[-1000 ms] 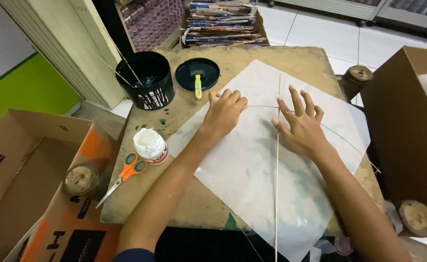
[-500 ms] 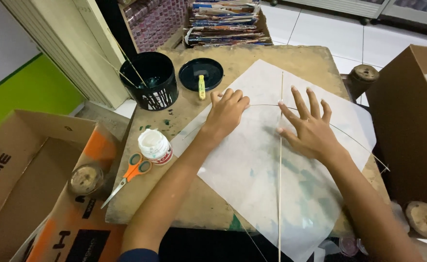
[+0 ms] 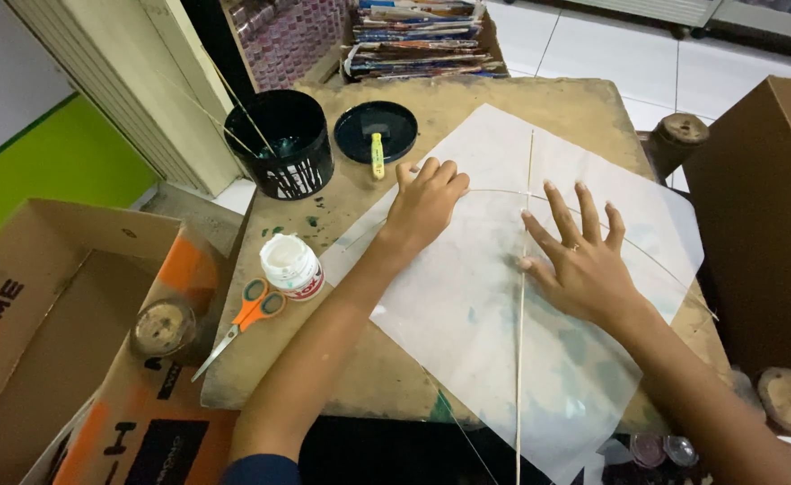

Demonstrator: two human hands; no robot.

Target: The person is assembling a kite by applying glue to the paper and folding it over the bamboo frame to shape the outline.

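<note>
White translucent paper sheet (image 3: pixel 503 296), thin crossed sticks (image 3: pixel 527 224) on top

Open brown-orange carton (image 3: pixel 63 296) left; brown box (image 3: pixel 764 207) right.

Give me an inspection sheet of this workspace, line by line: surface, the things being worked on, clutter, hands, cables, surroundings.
Surface: worn brown table, paint-stained near the pot.
Work things: translucent white paper sheet lying flat; straight thin stick down its middle; curved thin stick arching across it.
Clutter: black pot holding thin sticks; black lid with a small yellow tube; white glue jar; orange-handled scissors.
Hands: left hand flat on the sheet's upper left edge; right hand spread flat on the sheet beside the straight stick.
Cables: nothing seen.
Surroundings: open cardboard box at left, brown box at right, stacked papers behind, white tiled floor.
</note>
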